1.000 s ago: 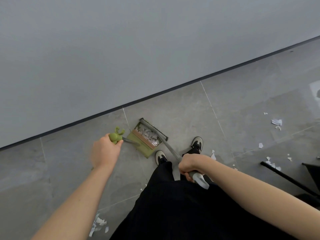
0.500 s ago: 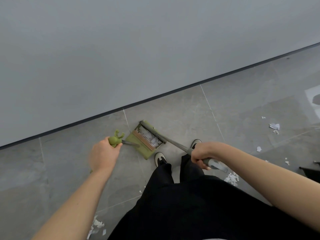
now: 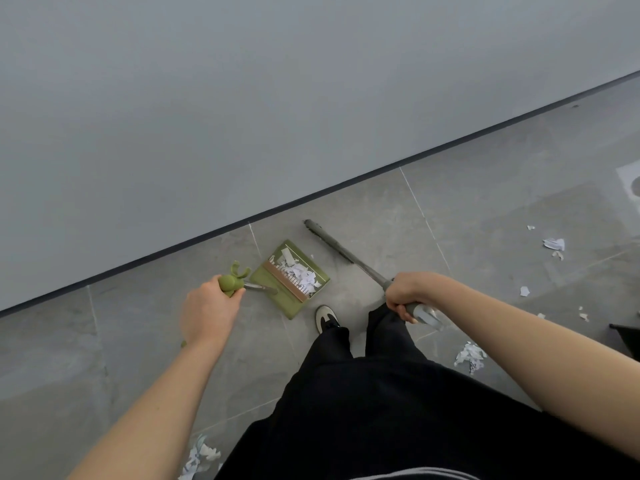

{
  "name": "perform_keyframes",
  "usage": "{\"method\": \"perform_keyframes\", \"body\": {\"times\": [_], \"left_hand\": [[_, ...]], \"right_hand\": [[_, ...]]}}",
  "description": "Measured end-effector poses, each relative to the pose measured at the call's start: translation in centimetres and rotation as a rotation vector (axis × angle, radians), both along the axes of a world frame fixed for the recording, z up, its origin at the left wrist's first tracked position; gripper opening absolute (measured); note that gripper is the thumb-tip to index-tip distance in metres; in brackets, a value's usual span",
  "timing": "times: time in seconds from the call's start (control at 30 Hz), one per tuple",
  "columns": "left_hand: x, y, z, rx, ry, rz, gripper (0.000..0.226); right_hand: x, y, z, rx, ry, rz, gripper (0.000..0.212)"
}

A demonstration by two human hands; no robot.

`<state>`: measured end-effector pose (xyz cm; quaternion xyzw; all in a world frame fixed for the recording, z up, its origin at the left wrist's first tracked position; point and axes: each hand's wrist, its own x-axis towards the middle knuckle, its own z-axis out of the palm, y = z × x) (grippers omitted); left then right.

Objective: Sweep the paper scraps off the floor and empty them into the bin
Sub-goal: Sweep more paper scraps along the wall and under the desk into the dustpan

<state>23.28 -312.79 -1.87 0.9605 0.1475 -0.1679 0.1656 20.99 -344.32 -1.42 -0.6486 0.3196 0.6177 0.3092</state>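
Note:
A green dustpan (image 3: pixel 313 271) sits on the grey floor near the wall, holding a pile of white paper scraps (image 3: pixel 300 272). My left hand (image 3: pixel 207 310) grips the green top of the dustpan's handle (image 3: pixel 231 282). My right hand (image 3: pixel 412 289) is closed around the grey broom handle (image 3: pixel 372 271). The broom head (image 3: pixel 323 235) is lifted clear to the right of the dustpan. More paper scraps lie on the floor at the right (image 3: pixel 554 244), by my right arm (image 3: pixel 469 355), and at the bottom left (image 3: pixel 202 455).
A grey wall (image 3: pixel 242 98) with a dark skirting line runs diagonally behind the dustpan. My shoe (image 3: pixel 325 317) and black trousers stand just below the pan. A dark object (image 3: pixel 627 337) pokes in at the right edge.
The broom head has come off the dustpan's mouth and swung out to the right. My right hand has moved up and right along with it. The dustpan has stayed put.

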Motion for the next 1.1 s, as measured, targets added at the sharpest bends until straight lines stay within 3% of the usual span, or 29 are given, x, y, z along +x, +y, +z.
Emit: {"method": "perform_keyframes", "body": {"times": [0.07,0.23,0.4,0.77,1.1], "left_hand": [[0.2,-0.1,0.0,-0.005,-0.002,-0.001,0.027],[0.0,-0.5,-0.7,0.01,0.015,-0.002,0.029],[0.4,-0.8,-0.8,0.001,0.017,0.049,0.032],[1.8,-4.7,0.2,0.005,0.006,-0.045,0.031],[4.2,-14.7,1.3,-0.034,-0.029,-0.196,0.032]], "right_hand": [[-0.2,0.3,-1.0,0.014,0.003,0.052,0.043],[-1.5,2.2,-0.8,0.082,0.067,0.126,0.019],[-2.7,2.3,0.8,0.169,0.14,0.07,0.018],[-3.1,-4.5,3.0,0.123,0.049,-0.224,0.019],[-5.5,-16.8,2.9,0.054,0.063,-0.591,0.02]]}}
